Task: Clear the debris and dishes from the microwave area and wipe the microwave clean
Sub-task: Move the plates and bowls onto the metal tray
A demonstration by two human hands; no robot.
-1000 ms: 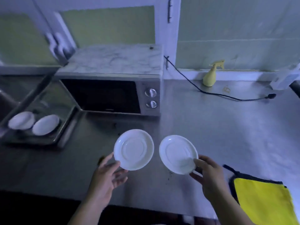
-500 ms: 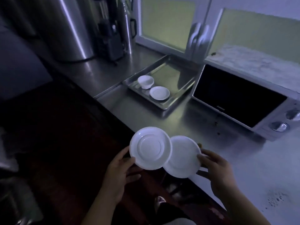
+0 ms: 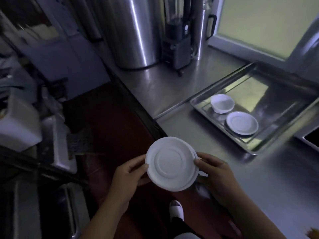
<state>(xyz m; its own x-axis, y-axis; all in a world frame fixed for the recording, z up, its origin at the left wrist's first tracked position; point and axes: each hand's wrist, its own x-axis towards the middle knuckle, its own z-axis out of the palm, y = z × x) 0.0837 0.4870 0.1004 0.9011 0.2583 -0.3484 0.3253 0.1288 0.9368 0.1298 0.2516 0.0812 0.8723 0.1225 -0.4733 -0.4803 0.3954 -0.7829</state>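
Head view, lower centre: left hand (image 3: 127, 176) and right hand (image 3: 217, 176) grip opposite rims of stacked round white saucers (image 3: 170, 163), thumbs on top, fingers curled beneath.

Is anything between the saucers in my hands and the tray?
Nothing visible does: only bare counter lies between the saucers and the tray. A bowl and a single saucer sit at the tray's left end; its right part is free.
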